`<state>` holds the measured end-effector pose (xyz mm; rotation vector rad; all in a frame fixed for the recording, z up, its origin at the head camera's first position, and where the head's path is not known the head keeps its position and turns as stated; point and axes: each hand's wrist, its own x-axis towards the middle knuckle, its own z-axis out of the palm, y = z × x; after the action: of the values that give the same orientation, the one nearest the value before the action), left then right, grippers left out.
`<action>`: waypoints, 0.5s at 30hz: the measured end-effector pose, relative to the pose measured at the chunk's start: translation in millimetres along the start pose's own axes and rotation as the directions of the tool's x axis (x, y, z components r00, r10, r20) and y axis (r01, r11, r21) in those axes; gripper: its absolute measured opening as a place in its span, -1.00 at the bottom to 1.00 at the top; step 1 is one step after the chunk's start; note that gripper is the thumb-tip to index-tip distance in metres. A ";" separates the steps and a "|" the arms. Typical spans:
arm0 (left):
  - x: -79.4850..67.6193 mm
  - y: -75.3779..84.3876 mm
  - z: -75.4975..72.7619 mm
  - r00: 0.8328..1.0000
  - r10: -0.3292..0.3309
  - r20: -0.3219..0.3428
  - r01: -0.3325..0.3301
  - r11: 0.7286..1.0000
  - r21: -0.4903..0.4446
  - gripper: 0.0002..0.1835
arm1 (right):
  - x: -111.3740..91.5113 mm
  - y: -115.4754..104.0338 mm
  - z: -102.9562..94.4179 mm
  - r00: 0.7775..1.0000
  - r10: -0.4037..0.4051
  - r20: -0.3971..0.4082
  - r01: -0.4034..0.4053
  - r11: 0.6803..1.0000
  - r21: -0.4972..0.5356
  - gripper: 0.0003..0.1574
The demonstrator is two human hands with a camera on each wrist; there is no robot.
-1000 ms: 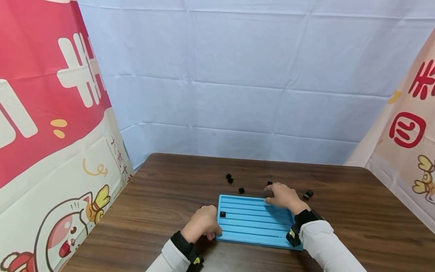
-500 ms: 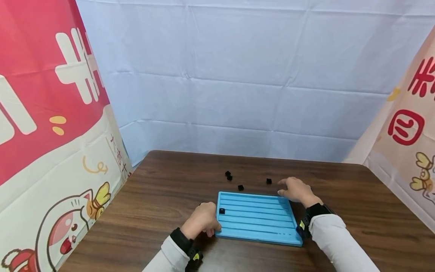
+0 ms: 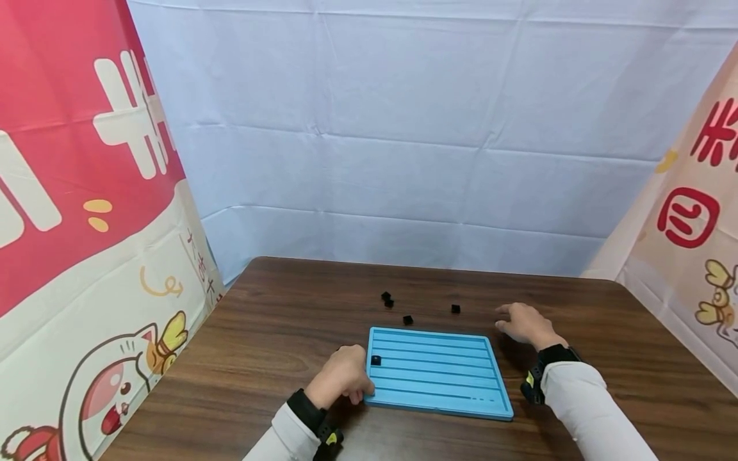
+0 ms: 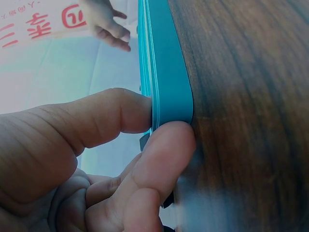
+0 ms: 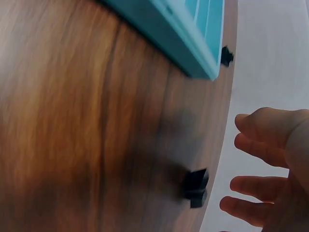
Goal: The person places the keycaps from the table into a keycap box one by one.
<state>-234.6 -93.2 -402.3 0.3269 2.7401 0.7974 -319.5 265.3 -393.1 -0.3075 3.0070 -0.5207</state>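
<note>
A shallow light-blue ridged tray [image 3: 441, 378] lies on the table. At its near-left corner, my left hand [image 3: 341, 373] pinches the rim; the left wrist view has the thumb on the edge [image 4: 164, 82] and a finger against the corner. One small black block [image 3: 376, 360] sits in the tray's left end. My right hand [image 3: 527, 325] hovers to the right of the tray, fingers apart and holding nothing. Two small black pieces [image 5: 195, 183] stand together on the table close to its fingertips in the right wrist view; the hand hides them from the head view.
Beyond the tray's far edge lie more black blocks: one near the rim [image 3: 407, 320], one farther right [image 3: 455, 308] and a touching pair [image 3: 387, 299] at the back. The brown wooden table [image 3: 277, 326] ends at a pale cloth backdrop [image 3: 398, 179], with printed cloths on both sides.
My right hand has moved right, from over the tray's far edge to beside the tray, uncovering the block at back right. My left hand stays on the corner.
</note>
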 end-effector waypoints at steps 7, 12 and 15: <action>-0.7 -0.6 0.3 1.000 0.009 0.001 -0.009 1.000 -0.013 -0.72 | -1.2 11.6 -4.0 1.000 0.014 -0.005 -0.014 1.000 0.021 -0.47; -0.1 -1.7 0.4 1.000 0.007 0.008 -0.007 0.999 -0.032 -0.72 | -0.2 17.6 -8.5 0.999 0.019 -0.035 -0.017 0.999 0.037 -0.50; 0.3 -2.6 0.2 1.000 0.001 0.017 0.000 0.999 -0.037 -0.73 | 1.8 20.5 -9.3 0.999 0.023 -0.041 -0.022 0.999 0.029 -0.51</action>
<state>-235.2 -95.2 -404.0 0.3255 2.7065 0.8401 -326.1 286.9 -391.4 -0.2642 3.0364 -0.5740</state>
